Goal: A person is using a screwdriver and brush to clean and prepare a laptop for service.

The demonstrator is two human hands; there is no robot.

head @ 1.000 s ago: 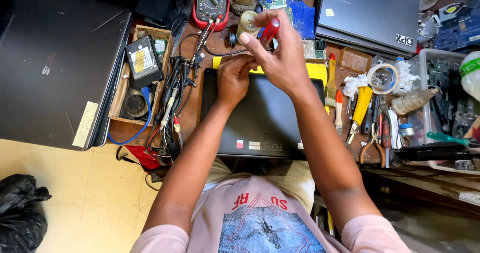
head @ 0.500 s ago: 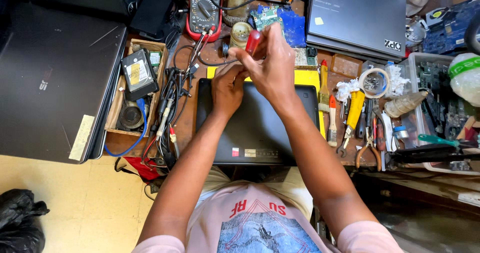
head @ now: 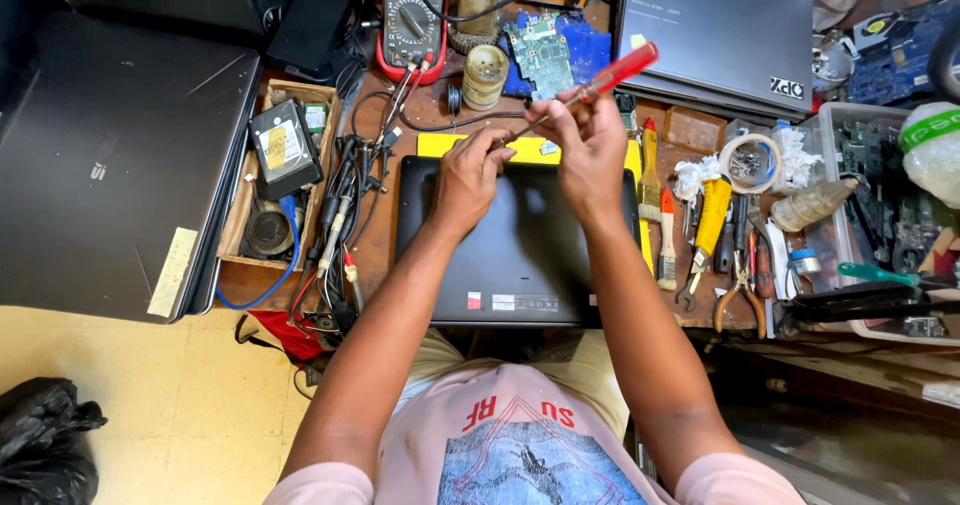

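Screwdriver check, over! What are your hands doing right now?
Right hand grips red-handled screwdriver, tip angled toward left. Left hand pinches at the tip, over black laptop. Brushes and pliers lie alongside, not blocking.

Cluttered wooden workbench (head: 392,255) over pale tiled floor (head: 120,405)

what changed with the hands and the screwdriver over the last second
The right hand has tilted the red-handled screwdriver: its handle now points up and to the right, its shaft slanting down toward the left hand. The left hand has slid from beside the right one to the top edge of the black laptop. The right hand's grip, the laptop and the multimeter stayed as they were.
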